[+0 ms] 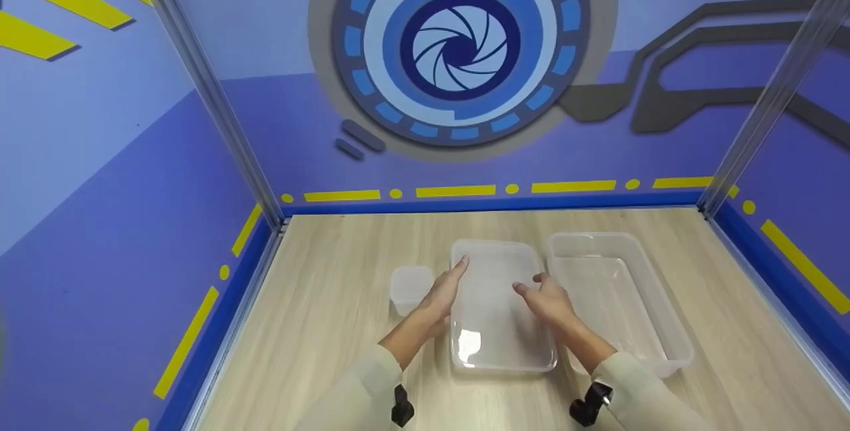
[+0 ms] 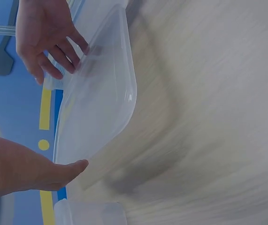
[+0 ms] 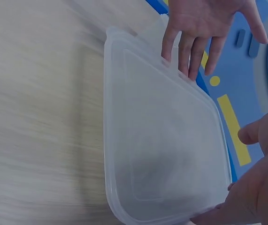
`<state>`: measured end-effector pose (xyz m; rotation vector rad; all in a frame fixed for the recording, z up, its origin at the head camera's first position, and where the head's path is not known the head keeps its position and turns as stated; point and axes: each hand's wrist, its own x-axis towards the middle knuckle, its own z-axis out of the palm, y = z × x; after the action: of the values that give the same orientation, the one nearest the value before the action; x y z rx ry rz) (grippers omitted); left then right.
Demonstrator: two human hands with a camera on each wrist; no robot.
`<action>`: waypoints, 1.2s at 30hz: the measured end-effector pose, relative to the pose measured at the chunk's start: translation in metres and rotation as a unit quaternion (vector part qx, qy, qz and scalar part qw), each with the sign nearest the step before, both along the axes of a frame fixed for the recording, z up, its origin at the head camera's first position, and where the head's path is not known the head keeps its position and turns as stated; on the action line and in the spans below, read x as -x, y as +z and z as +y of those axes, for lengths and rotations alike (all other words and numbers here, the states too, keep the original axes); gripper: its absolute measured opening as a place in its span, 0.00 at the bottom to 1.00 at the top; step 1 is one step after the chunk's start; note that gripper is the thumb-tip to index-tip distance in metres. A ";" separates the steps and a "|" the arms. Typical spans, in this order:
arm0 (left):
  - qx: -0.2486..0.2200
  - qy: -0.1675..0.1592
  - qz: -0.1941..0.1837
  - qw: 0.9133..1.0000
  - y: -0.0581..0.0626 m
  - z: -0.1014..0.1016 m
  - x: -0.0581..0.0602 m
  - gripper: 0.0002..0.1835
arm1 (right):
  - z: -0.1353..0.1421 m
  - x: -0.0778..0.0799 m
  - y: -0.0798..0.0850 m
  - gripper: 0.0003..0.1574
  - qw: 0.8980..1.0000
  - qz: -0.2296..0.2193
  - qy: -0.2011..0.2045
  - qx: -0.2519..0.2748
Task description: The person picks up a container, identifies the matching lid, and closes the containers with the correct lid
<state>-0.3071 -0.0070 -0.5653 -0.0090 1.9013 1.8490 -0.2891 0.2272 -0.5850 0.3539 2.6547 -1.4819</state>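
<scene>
A translucent plastic lid (image 1: 498,311), rectangular with rounded corners and a raised rim, is between the two hands. At its left edge is my left hand (image 1: 439,298); in the right wrist view, this hand's (image 3: 202,28) fingers are straight, with their tips at the rim and the thumb spread apart. My right hand (image 1: 550,301) is at the right edge, thumb over the lid in the head view. The left wrist view shows the right hand's (image 2: 47,35) fingers loosely bent, tips near the rim. Whether the lid lies on the table or is slightly raised, I cannot tell.
A large open clear plastic box (image 1: 654,298) stands right of the lid, close beside it. On the left is a small translucent container (image 1: 408,285). They stand on a wood-grain table (image 1: 319,325) enclosed by printed blue panels (image 1: 265,125) with metal corner posts (image 1: 219,105).
</scene>
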 end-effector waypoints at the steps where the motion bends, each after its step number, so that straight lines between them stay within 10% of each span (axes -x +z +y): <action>1: 0.001 0.001 0.000 1.000 0.001 0.000 0.000 0.62 | 0.001 0.000 0.001 0.42 1.000 0.000 0.000 0.004; 36: -0.082 0.024 0.053 0.995 0.023 0.002 0.020 0.37 | 0.028 0.017 0.043 0.38 0.989 0.012 -0.037 0.145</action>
<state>-0.3267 -0.0052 -0.5427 0.1020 1.8265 2.0702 -0.3064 0.2548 -0.5423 0.4141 2.4150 -1.8731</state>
